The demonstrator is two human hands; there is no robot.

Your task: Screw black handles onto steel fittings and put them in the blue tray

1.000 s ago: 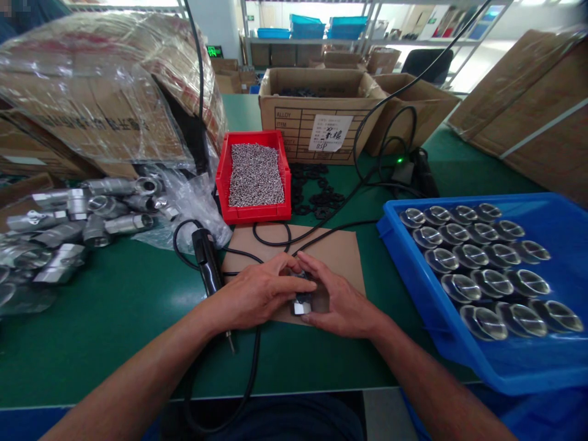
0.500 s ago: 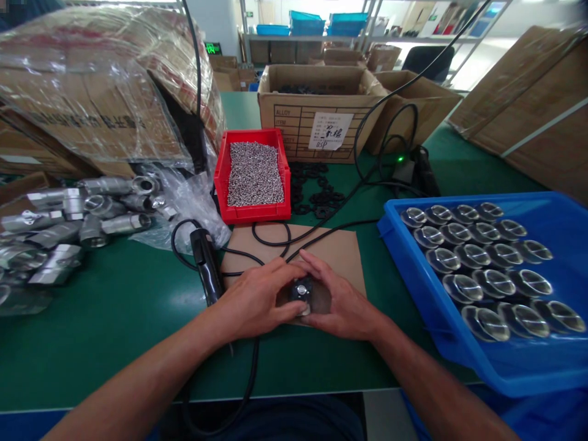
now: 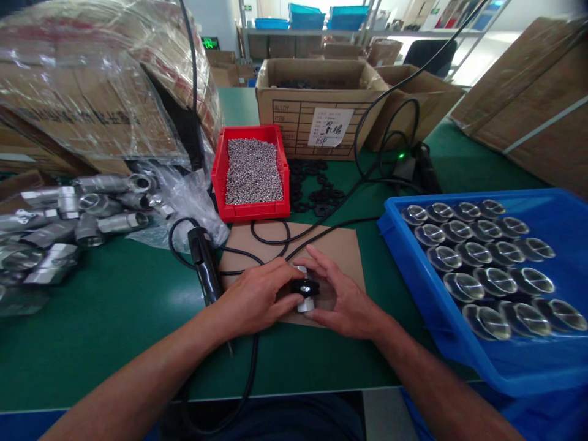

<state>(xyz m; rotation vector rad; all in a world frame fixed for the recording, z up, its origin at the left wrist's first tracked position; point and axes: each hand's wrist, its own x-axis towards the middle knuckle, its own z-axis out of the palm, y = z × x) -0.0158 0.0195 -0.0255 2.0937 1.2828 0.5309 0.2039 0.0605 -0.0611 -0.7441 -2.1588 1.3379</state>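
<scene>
A small silvery metal valve with a black handle on top is between my hands over the cardboard sheet. The thumb and fingers of my left hand pinch the black handle from the left. My right hand curves around the valve body, its thumb at the near end and its fingertips by the far end. The handle lies crosswise to the body. Fingers hide parts of the valve. Left of my left hand lies a black corded power screwdriver.
A red bin of small metal screws stands behind, beside loose black handles. Metal valve bodies are piled at left. A blue tray with rows of round-ended metal parts stands at right. Black cables cross the sheet. Cardboard boxes line the back.
The black handle has turned from lengthwise along the valve to crosswise, and more of the silvery body shows. Both hands have stayed nearly in place.
</scene>
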